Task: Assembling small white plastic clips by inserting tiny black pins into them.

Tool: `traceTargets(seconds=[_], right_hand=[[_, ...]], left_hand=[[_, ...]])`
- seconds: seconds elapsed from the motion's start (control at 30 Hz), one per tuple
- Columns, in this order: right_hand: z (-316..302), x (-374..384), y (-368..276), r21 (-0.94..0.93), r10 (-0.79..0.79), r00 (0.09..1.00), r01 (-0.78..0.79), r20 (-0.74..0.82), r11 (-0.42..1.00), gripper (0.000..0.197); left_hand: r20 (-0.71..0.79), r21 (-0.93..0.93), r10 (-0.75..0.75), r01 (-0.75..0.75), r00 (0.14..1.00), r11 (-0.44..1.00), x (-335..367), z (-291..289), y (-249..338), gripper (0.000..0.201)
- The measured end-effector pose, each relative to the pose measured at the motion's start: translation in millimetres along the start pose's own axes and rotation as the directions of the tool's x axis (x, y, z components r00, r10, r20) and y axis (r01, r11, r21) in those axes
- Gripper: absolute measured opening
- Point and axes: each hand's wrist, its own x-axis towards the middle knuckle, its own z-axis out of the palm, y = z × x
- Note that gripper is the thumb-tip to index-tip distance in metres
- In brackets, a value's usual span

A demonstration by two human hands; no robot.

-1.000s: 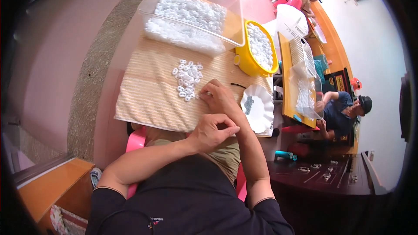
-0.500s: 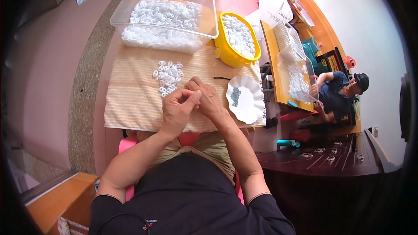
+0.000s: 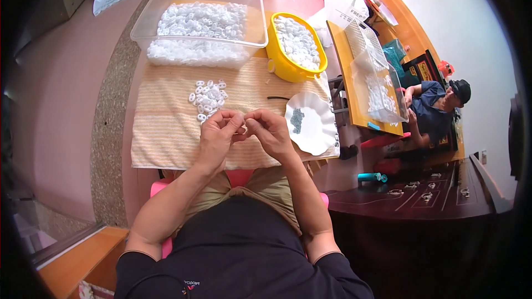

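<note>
My left hand and my right hand meet above the near part of a striped towel. Thumb and fingers are pinched together on both; what lies between them is too small and covered to make out. Just beyond my left hand is a loose pile of small white oval plastic pieces, each with two holes. Right of my right hand sits a white plate with a wavy rim, bearing a little heap of tiny grey parts. A thin black stick lies by the plate.
At the back of the table stand a large clear bin and a yellow tub, both holding many white pieces. Off to the right, a co-worker handles pieces at another table with a clear bin. A dark tabletop lies nearer.
My right hand has come off the top of my left fingers and moved slightly right and nearer, its fingertips now meeting the left ones. The whole view has shifted a little.
</note>
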Motion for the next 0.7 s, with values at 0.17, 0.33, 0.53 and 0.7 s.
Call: traceTargets(seconds=[0.17,0.33,0.53,0.7], right_hand=[[-6,-4,-4,0.093,0.009,1.0,-0.009,0.005,0.996,0.009],[-14,-9,-1,0.221,0.054,0.999,-0.053,0.002,0.974,0.012],[-15,-14,6,0.296,0.082,0.996,-0.071,-0.024,0.953,0.011],[-20,-20,3,0.11,0.07,0.996,-0.063,-0.055,0.992,0.012]], left_hand=[[0.116,0.034,-0.06,0.056,0.991,0.998,-2,-2,3,0.013],[0.178,0.072,-0.113,0.102,0.978,0.992,-4,1,11,0.013],[0.213,0.072,-0.205,0.194,0.955,0.978,-3,1,12,0.014],[0.259,0.004,-0.235,0.243,0.937,0.97,-5,2,11,0.017]])
